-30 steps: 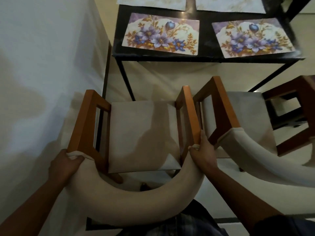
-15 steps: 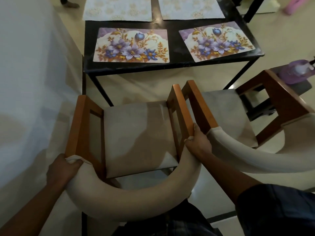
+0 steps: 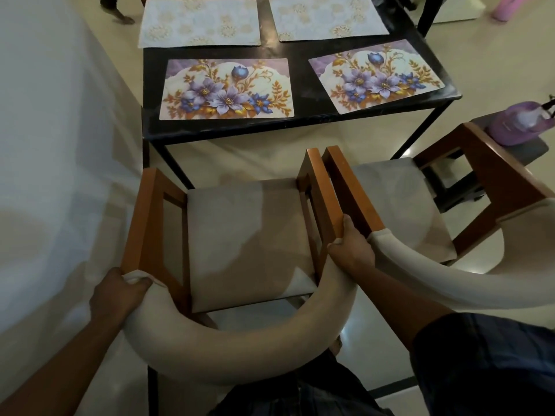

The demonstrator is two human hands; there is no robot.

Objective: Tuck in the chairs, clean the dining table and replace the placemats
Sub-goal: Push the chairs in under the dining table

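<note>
A wooden chair [image 3: 249, 235] with a beige seat and a curved padded backrest stands in front of me, facing the black dining table [image 3: 303, 115]. My left hand [image 3: 117, 292] grips the left end of the backrest. My right hand [image 3: 350, 253] grips its right end, by the armrest. A second, matching chair [image 3: 399, 205] stands touching it on the right. Two floral placemats [image 3: 228, 90] [image 3: 375, 76] lie near the table's front edge, with two pale patterned placemats [image 3: 199, 22] [image 3: 327, 18] behind them.
A white wall [image 3: 54, 145] runs close along the left of the chair and table. At the right edge, a purple bottle [image 3: 519, 127] sits on a dark stool. The floor is pale tile. A pink object [image 3: 507, 7] lies at the top right.
The view has shifted so the table sits more to the right and further back. Both hands keep their grip on the chair's backrest.
</note>
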